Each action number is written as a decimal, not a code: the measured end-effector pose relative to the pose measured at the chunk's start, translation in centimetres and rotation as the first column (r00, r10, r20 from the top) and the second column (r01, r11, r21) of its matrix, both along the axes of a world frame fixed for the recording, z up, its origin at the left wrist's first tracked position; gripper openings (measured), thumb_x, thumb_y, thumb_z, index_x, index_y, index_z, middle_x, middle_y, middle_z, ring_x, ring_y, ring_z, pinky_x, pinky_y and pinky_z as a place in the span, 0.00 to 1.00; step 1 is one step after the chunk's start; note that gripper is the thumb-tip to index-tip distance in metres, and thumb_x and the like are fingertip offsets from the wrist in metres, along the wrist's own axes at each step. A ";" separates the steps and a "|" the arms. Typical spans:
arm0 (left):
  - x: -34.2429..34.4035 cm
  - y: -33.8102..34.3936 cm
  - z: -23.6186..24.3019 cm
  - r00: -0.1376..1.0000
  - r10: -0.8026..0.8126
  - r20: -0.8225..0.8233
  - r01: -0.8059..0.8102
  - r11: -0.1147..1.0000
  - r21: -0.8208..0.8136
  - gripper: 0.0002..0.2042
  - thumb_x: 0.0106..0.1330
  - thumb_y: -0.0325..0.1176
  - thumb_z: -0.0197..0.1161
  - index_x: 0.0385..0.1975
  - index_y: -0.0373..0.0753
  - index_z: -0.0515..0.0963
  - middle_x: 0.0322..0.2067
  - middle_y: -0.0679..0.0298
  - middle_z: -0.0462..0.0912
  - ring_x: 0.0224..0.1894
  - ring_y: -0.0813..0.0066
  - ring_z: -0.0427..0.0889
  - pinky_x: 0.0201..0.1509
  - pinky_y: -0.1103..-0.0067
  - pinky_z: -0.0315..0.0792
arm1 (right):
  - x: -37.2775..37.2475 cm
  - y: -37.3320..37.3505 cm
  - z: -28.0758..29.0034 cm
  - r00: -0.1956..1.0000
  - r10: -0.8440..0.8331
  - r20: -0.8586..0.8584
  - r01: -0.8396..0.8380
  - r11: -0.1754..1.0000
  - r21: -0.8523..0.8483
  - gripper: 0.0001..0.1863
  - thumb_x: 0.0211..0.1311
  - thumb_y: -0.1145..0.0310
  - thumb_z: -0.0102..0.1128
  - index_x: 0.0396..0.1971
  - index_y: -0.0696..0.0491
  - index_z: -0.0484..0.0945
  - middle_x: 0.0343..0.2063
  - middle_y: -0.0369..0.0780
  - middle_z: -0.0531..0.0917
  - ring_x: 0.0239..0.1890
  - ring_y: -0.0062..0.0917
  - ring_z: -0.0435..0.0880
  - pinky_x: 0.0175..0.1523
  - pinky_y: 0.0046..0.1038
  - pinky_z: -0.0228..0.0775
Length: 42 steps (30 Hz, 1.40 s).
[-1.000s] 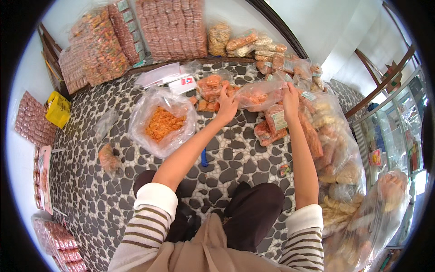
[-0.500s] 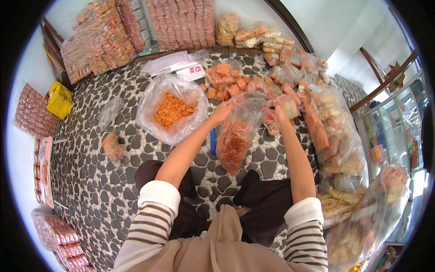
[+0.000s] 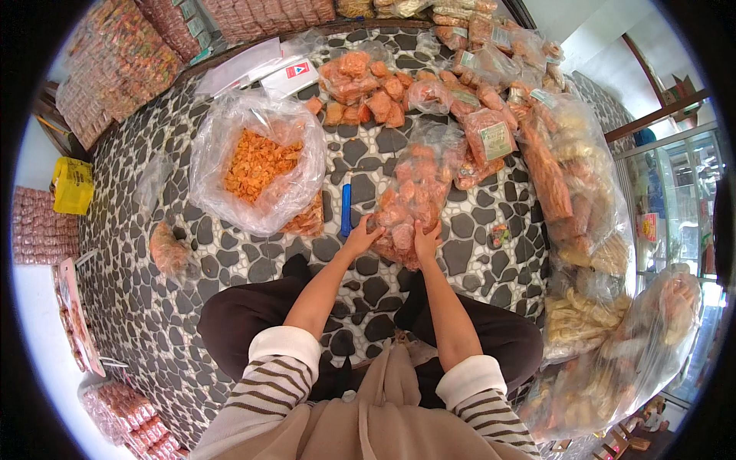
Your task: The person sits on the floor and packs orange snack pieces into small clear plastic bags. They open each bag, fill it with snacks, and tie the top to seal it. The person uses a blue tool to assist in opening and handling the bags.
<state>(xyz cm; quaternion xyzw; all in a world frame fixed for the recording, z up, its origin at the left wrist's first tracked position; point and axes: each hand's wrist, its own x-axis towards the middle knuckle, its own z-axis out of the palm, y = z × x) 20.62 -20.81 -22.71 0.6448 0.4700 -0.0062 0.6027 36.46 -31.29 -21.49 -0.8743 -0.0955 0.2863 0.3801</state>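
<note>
A clear plastic bag of orange, lumpy pieces (image 3: 414, 184) lies on the floor in front of me. My left hand (image 3: 363, 236) grips its near left corner, thumb on top. On the near right side, my right hand (image 3: 427, 239) presses into the bag with its fingers curled against the plastic. Just left of it lies a blue tool with a long, slim handle (image 3: 346, 209), which neither hand touches. Farther left stands a large open clear bag (image 3: 203, 180) with orange crisps (image 3: 257, 165) inside. Some reddish pieces (image 3: 308, 220) show at its near right edge.
Orange blocks (image 3: 383, 107) and packed bags (image 3: 489, 138) lie beyond the held bag. Big filled sacks (image 3: 586, 176) line the right side, near a glass cabinet (image 3: 671, 192). A small bag (image 3: 170, 249) lies at left. White papers (image 3: 245, 65) lie behind the open bag.
Both hands have come down and nearer me. Before, they held up a bag of reddish pieces by its top; now they grip a bag lying on the floor. The view has shifted.
</note>
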 end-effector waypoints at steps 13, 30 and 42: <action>-0.1 2.1 8.4 0.962 0.252 0.109 -0.243 0.966 -0.088 0.27 0.60 0.53 0.55 0.41 0.28 0.75 0.31 0.57 0.79 0.32 0.71 0.81 0.30 0.81 0.77 | -0.7 -0.6 9.2 0.903 0.175 -0.393 -0.101 0.974 0.203 0.48 0.53 0.44 0.56 0.64 0.55 0.42 0.59 0.48 0.58 0.61 0.37 0.60 0.60 0.36 0.55; 1.0 3.1 10.7 0.984 -0.168 0.061 0.134 0.917 0.375 0.38 0.40 0.44 0.71 0.57 0.51 0.66 0.57 0.54 0.64 0.58 0.57 0.63 0.60 0.68 0.59 | 0.9 0.1 18.1 0.713 0.593 -0.374 -0.464 0.799 0.382 0.37 0.48 0.70 0.62 0.60 0.46 0.55 0.58 0.44 0.60 0.58 0.40 0.62 0.51 0.55 0.59; -7.6 -1.5 4.1 0.911 0.235 -0.339 0.000 0.821 0.571 0.35 0.46 0.44 0.69 0.58 0.53 0.62 0.55 0.50 0.57 0.58 0.48 0.57 0.57 0.63 0.60 | -9.4 -3.3 2.9 0.666 -0.023 -0.746 -0.002 0.999 -0.032 0.59 0.50 0.56 0.65 0.61 0.35 0.18 0.63 0.55 0.42 0.59 0.56 0.56 0.51 0.60 0.61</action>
